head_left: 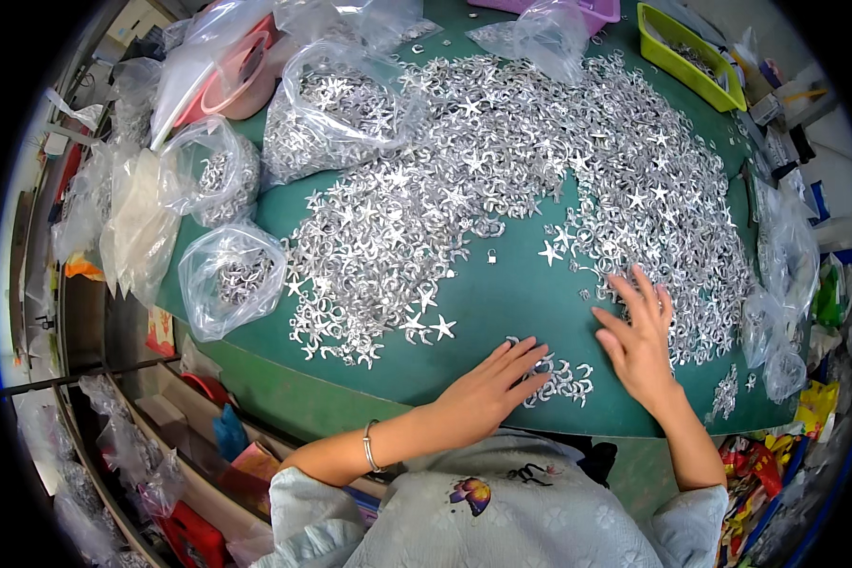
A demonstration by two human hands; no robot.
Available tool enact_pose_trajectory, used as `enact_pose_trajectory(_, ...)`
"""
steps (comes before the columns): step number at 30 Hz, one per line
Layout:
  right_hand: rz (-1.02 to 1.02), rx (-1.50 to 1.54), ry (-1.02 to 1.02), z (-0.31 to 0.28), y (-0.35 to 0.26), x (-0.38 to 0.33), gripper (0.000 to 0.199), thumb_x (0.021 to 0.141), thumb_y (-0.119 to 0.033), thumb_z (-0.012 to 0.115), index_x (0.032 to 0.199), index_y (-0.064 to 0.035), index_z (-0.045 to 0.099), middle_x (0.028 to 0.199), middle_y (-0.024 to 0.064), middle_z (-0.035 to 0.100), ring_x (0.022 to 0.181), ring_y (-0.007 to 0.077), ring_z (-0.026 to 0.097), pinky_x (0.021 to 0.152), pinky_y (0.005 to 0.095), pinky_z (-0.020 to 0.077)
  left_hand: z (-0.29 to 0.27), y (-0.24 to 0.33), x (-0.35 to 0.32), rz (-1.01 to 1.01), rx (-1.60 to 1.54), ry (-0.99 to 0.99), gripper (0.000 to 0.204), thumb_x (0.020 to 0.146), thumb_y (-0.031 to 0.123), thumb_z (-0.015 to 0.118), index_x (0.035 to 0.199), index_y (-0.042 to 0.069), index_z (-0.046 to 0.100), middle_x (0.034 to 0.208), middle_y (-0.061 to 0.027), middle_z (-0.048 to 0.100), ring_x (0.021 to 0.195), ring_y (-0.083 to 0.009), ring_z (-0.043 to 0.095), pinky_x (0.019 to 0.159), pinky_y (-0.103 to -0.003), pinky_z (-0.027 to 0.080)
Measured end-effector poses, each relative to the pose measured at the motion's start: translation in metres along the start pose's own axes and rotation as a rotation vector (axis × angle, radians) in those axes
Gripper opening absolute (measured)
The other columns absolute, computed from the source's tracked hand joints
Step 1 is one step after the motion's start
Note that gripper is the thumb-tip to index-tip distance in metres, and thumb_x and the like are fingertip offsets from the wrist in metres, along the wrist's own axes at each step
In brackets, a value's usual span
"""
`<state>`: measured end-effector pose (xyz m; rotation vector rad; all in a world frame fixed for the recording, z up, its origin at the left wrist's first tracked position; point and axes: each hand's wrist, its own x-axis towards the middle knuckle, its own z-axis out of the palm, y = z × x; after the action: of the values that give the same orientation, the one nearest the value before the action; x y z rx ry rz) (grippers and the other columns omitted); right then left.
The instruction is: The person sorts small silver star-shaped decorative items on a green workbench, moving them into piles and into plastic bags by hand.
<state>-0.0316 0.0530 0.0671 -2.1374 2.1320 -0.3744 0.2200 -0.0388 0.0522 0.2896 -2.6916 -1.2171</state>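
A broad heap of small silvery metal pieces (502,123), many crescent-shaped with several starfish shapes among them, spreads over the green tabletop (502,293). My left hand (488,393) lies low near the front edge, fingers stretched out beside a small separate pile of crescent pieces (566,383). Its fingertips touch or nearly touch that pile. My right hand (642,346) is at the heap's front right border with fingers spread and the fingertips over the pieces. Nothing shows in its grasp. A tiny square piece (491,257) and a starfish piece (550,253) lie apart from the heap.
Clear plastic bags of metal pieces (232,275) stand on the left, with a larger filled bag (336,118) and a pink bowl (241,80) behind. A yellow-green basket (686,57) is at the back right. Crumpled plastic bags (786,275) line the right edge.
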Motion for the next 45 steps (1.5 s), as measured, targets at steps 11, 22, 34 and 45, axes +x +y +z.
enact_pose_trajectory(11,-0.190,0.109,0.087,0.044,-0.030,0.115,0.039,0.085,-0.023,0.066,0.123,-0.0123,0.061,0.143,0.0151,0.037,0.136,0.0398,0.028,0.107,0.0538,0.0252,-0.038,-0.045,0.027,-0.222,0.740,0.104,0.053,0.076,0.001,0.055,0.128,-0.005,0.049,0.143,-0.0179,0.040,0.137,-0.0348,0.033,0.110,-0.058,0.022)
enact_pose_trajectory(22,-0.145,0.168,0.143,0.034,-0.032,0.125,0.031,0.088,-0.019,0.063,0.116,-0.0068,0.063,0.136,0.0156,0.045,0.135,0.0372,0.031,0.106,0.0521,0.0273,-0.051,-0.053,0.050,-0.249,0.813,0.205,0.055,0.075,0.001,0.054,0.129,-0.006,0.046,0.138,-0.0214,0.044,0.134,-0.0336,0.037,0.110,-0.057,0.023)
enact_pose_trajectory(34,-0.100,0.019,0.179,0.041,-0.022,0.124,0.039,0.087,-0.024,0.063,0.123,-0.0071,0.058,0.141,0.0159,0.039,0.136,0.0403,0.027,0.106,0.0562,0.0252,-0.016,-0.017,0.020,-0.159,0.435,0.095,0.061,0.072,-0.005,0.054,0.133,-0.006,0.043,0.145,-0.0247,0.034,0.138,-0.0375,0.030,0.112,-0.054,0.021)
enact_pose_trajectory(45,-0.205,0.177,-0.044,0.016,-0.019,0.085,0.032,0.083,-0.019,0.068,0.114,-0.0116,0.066,0.142,0.0133,0.039,0.137,0.0367,0.029,0.107,0.0528,0.0253,-0.026,-0.021,0.016,-0.145,0.404,0.212,0.051,0.076,-0.007,0.056,0.126,-0.003,0.050,0.134,-0.0190,0.048,0.129,-0.0352,0.043,0.110,-0.049,0.031)
